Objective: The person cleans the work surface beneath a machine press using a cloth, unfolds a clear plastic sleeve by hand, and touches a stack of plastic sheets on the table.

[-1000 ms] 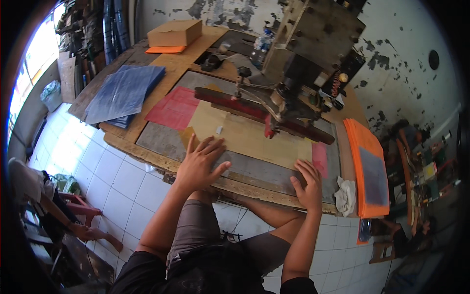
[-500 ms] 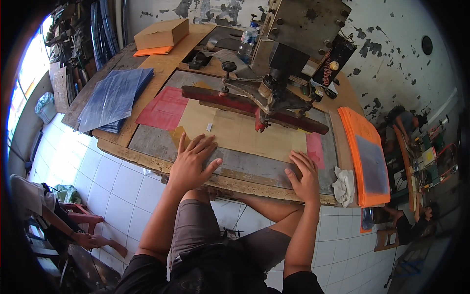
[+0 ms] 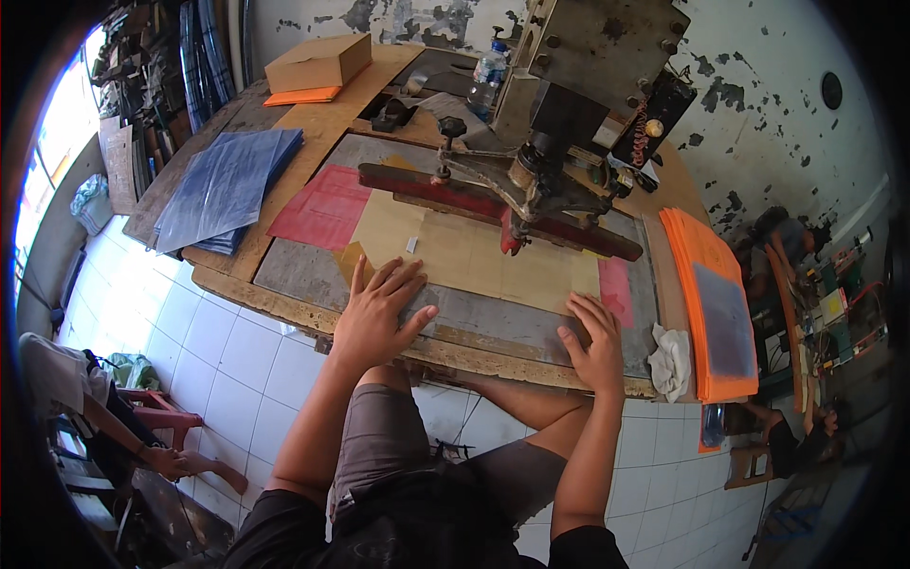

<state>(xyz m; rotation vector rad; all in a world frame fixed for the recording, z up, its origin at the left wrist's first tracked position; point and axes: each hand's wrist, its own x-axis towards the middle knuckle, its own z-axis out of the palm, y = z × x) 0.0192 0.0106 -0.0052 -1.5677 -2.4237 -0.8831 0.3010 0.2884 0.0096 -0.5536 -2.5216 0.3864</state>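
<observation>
Both my hands rest palm down at the near edge of a pale tan sheet on the machine's grey metal bed. My left hand lies flat with its fingers apart by the sheet's near left corner, below a small white piece. At the near right corner, my right hand has its fingertips on the sheet, thumb apart. Neither hand holds anything. Over the sheet spans the press's long dark red bar, partly hiding the sheet's far side. Pink sheets show at both ends.
Clear bluish plastic sheets are stacked at left, a cardboard box behind them. To the right lie orange sheets with a clear piece on top, beside a white cloth. A water bottle stands near the press. Other people sit at both sides.
The whole view has shifted slightly. My hands stay in the same places on the sheet, and the press bar has not visibly moved.
</observation>
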